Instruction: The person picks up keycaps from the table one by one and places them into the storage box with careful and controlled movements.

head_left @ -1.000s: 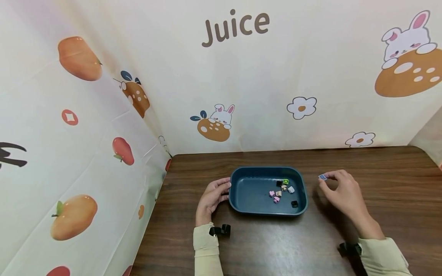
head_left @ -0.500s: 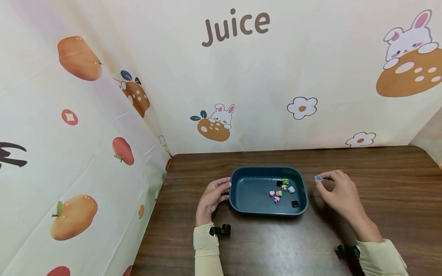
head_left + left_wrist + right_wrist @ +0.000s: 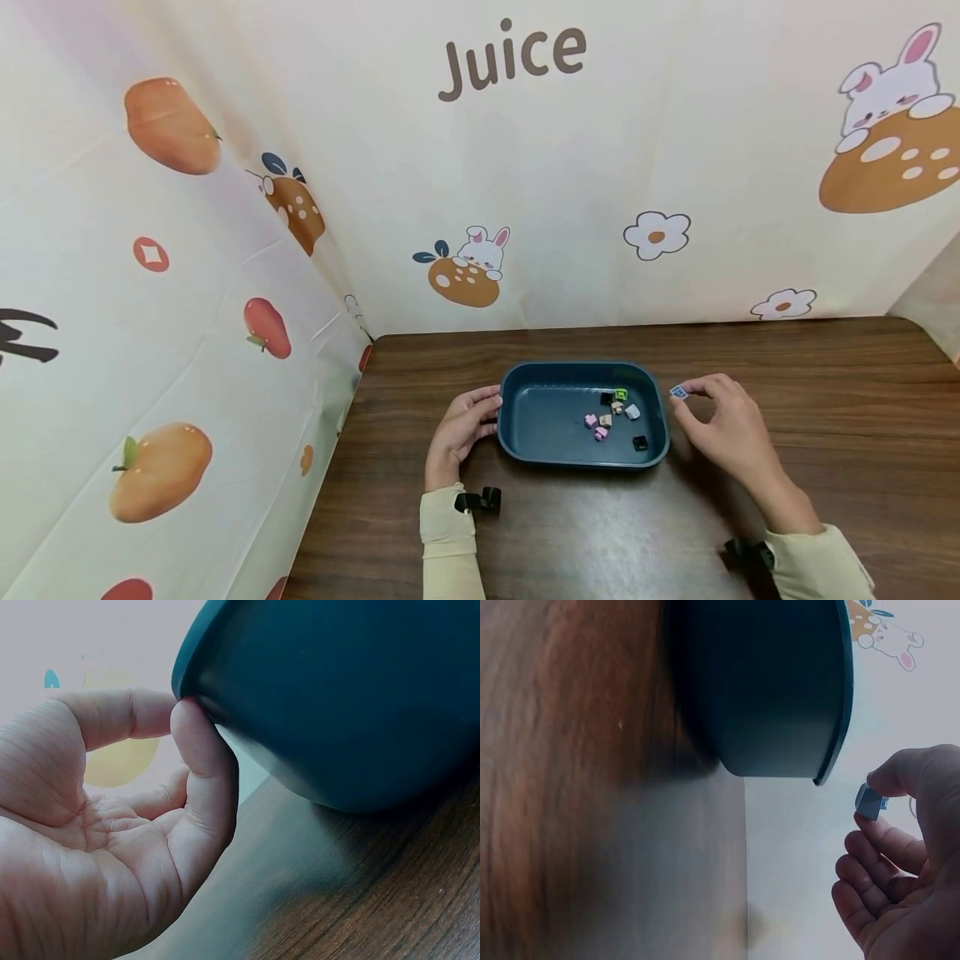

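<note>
With thumb and fingertips, my left hand (image 3: 459,429) pinches the left rim of a dark teal rectangular tray (image 3: 543,425); the left wrist view shows the thumb and a finger meeting at the tray's edge (image 3: 196,682). Just off the tray's right side, my right hand (image 3: 727,429) holds a small blue-and-white toy brick (image 3: 679,392) between thumb and index finger. Seen from the right wrist, the brick (image 3: 868,802) has a stud on one side, and the other fingers curl loosely below it. Inside the tray lie pink bricks (image 3: 601,434), a green brick (image 3: 621,394) and a black brick (image 3: 640,443).
A beige brick (image 3: 605,422) and a white brick (image 3: 632,412) also lie in the tray's right half. The tray stands on a brown wood-grain table (image 3: 585,533). A printed cloth (image 3: 555,183) with fruit and rabbits hangs behind and to the left.
My right hand has moved left with the blue-and-white brick, closer to the tray's right rim. The left hand and the tray stay put.
</note>
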Demonstrator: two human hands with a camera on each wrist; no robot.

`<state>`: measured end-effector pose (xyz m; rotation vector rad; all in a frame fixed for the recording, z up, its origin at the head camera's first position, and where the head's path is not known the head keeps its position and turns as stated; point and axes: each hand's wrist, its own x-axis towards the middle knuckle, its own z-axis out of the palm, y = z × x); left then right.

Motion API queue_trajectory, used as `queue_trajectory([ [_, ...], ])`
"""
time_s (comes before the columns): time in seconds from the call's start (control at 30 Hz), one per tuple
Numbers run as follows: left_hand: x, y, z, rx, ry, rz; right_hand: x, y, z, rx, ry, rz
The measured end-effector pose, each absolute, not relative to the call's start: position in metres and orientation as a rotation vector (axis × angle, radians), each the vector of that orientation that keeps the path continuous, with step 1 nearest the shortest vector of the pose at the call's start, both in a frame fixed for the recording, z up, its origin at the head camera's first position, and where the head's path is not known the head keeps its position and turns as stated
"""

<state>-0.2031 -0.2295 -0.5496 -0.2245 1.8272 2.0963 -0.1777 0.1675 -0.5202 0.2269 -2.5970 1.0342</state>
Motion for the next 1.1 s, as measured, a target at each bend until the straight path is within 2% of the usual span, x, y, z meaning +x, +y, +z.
queue_trajectory([
  [1.1, -0.202, -0.232, -0.551, -0.2, 1.813, 2.104, -0.169, 0.145, -0.528, 0.325, -2.613, 1.013],
])
